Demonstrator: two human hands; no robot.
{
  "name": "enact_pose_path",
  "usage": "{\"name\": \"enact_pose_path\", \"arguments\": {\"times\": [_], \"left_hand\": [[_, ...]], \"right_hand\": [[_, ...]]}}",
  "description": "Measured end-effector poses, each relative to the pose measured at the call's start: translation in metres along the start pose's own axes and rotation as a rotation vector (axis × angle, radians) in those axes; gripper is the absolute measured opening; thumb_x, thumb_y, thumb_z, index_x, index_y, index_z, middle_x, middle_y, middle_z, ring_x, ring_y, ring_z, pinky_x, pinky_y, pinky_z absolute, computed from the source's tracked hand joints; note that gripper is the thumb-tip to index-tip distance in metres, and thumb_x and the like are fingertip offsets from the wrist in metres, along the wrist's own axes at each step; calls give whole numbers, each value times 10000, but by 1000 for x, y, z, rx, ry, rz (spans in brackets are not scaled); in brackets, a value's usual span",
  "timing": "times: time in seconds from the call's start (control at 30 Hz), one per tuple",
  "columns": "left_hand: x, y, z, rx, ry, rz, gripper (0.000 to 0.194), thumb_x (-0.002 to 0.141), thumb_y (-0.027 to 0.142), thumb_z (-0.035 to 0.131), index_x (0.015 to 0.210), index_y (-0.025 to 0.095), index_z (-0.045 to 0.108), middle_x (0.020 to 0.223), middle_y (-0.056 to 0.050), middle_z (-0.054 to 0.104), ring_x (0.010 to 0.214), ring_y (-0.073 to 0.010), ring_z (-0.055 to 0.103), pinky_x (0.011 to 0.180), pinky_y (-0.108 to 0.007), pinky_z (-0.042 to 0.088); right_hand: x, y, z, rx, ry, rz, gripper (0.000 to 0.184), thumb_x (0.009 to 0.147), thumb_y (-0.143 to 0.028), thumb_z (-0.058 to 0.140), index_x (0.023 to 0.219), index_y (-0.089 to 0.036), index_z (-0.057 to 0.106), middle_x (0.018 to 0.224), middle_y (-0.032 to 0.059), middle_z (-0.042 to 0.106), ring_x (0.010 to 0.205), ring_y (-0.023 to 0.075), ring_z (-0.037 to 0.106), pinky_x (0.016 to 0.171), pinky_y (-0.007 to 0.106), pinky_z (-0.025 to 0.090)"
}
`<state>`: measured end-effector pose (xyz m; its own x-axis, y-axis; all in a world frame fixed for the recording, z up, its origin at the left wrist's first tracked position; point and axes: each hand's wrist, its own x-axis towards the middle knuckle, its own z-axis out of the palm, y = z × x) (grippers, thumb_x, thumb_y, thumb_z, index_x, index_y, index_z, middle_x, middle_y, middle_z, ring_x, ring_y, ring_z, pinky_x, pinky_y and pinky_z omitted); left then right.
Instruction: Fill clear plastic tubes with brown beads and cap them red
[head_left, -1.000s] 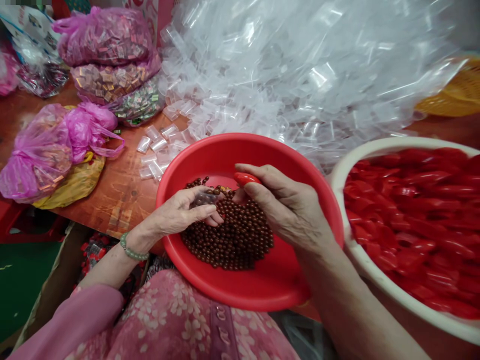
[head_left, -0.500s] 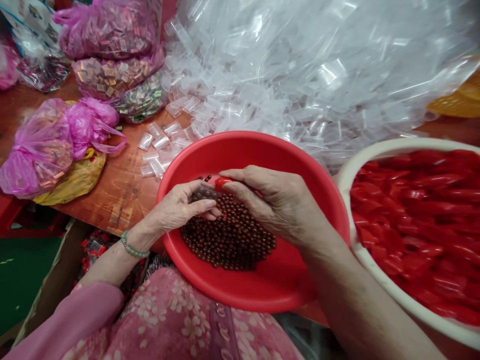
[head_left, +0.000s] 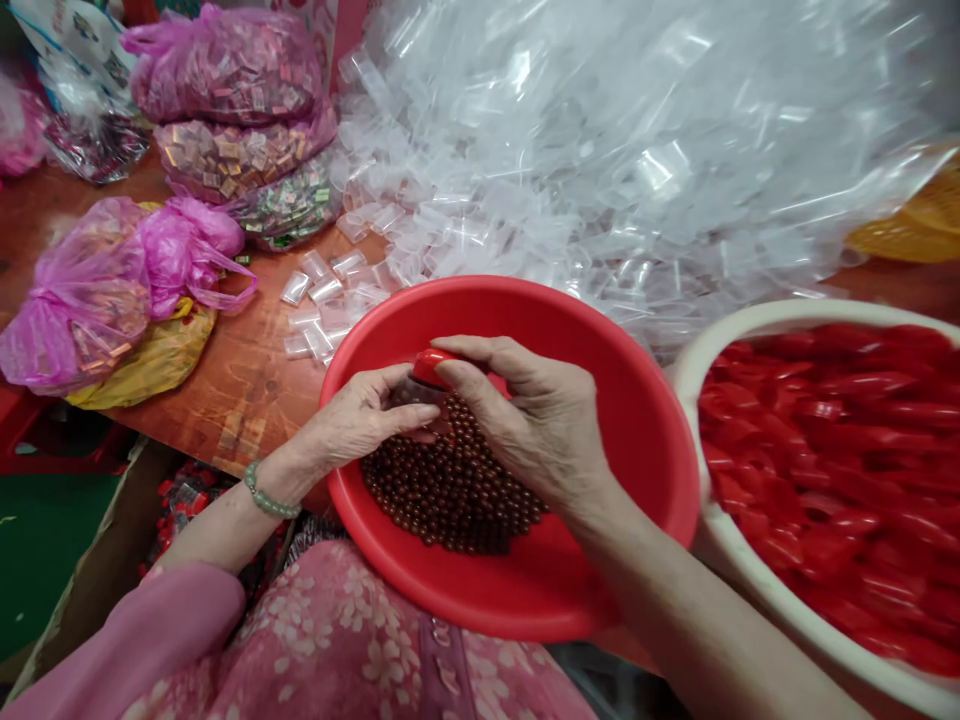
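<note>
My left hand (head_left: 360, 420) is pinching a small clear plastic bag (head_left: 412, 392) holding dark beads, low over the red plastic basin (head_left: 600, 400). My right hand (head_left: 525, 425) grips a glossy red plastic piece (head_left: 431, 367) between thumb and fingers, right against the top of that bag. Below both hands lies a heap of round brown beads (head_left: 450, 490) in the basin. My fingers hide part of the bag and the heap's upper edge.
A white basin rim (head_left: 720, 500) at right holds many red plastic pieces (head_left: 825, 470). Loose small clear bags (head_left: 315, 300) and a large heap of them lie on the wooden table (head_left: 247, 380), with pink bags of foil packets at left. My pink floral lap is below.
My right hand has moved left, bringing the red piece from the basin's middle to the bag in my left hand. The two hands now nearly meet.
</note>
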<state>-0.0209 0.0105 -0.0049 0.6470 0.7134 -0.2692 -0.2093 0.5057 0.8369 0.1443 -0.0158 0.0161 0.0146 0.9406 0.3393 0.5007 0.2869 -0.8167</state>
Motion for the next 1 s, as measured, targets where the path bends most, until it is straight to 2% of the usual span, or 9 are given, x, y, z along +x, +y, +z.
{"name": "enact_pose_path", "arguments": {"times": [0.17, 0.33, 0.47, 0.63, 0.73, 0.8, 0.9, 0.93, 1.0], "left_hand": [[-1, -1, 1, 64, -1, 9, 340, 729, 376, 794, 914, 139, 637, 792, -6, 642, 722, -107, 617, 707, -254, 526], [2, -5, 2, 226, 31, 83, 131, 827, 247, 671, 842, 147, 587, 722, 18, 580, 649, -88, 529, 638, -235, 456], [3, -7, 3, 275, 45, 68, 77, 858, 205, 597, 835, 155, 544, 717, 21, 543, 637, -95, 503, 606, -237, 437], [4, -9, 3, 283, 49, 124, 47, 845, 187, 611, 858, 159, 576, 782, 10, 564, 711, -105, 509, 683, -251, 445], [4, -10, 2, 198, 42, 91, 139, 817, 241, 685, 871, 155, 590, 767, 15, 566, 671, -94, 506, 649, -242, 444], [2, -9, 0, 76, 8, 70, 240, 784, 322, 747, 868, 150, 601, 751, 17, 572, 642, -81, 512, 624, -225, 446], [0, -7, -4, -132, -52, -15, 367, 726, 434, 802, 843, 139, 619, 748, -12, 623, 658, -95, 579, 618, -214, 471], [0, -6, -5, -181, -63, -59, 389, 726, 465, 796, 838, 133, 627, 743, -26, 640, 661, -106, 601, 613, -216, 482], [1, -2, -5, -234, -61, -143, 440, 790, 552, 705, 823, 118, 645, 714, -52, 660, 641, -127, 626, 601, -229, 507]], "right_hand": [[-6, 2, 8, -53, 40, -18, 144, 903, -291, 618, 986, -246, 727, 920, 34, 777, 823, 179, 729, 764, 323, 592], [-10, 8, 13, -45, 90, -5, 118, 887, -295, 646, 966, -244, 718, 893, 34, 770, 784, 173, 721, 727, 319, 591], [-14, 12, 18, -35, 124, -17, 108, 879, -271, 655, 964, -235, 711, 873, 29, 761, 768, 160, 713, 709, 297, 580], [-17, 14, 19, -95, 125, -52, 121, 905, -280, 620, 987, -228, 693, 877, 36, 746, 772, 166, 701, 707, 309, 573], [-15, 15, 16, -192, 61, -174, 140, 933, -268, 572, 1036, -229, 659, 882, 51, 739, 772, 177, 689, 706, 319, 565], [-14, 15, 14, -288, 1, -316, 247, 933, -309, 568, 1150, -195, 604, 950, 106, 730, 831, 216, 686, 733, 354, 562], [-13, 15, 13, -450, -94, -469, 591, 879, -490, 605, 1307, -108, 464, 1070, 207, 685, 974, 318, 662, 779, 438, 549], [-12, 15, 14, -512, -110, -492, 668, 862, -540, 604, 1326, -92, 430, 1079, 220, 673, 984, 335, 653, 775, 448, 542], [-12, 15, 15, -622, -107, -525, 706, 862, -569, 587, 1332, -77, 400, 1035, 207, 671, 925, 321, 649, 739, 426, 524]]}}
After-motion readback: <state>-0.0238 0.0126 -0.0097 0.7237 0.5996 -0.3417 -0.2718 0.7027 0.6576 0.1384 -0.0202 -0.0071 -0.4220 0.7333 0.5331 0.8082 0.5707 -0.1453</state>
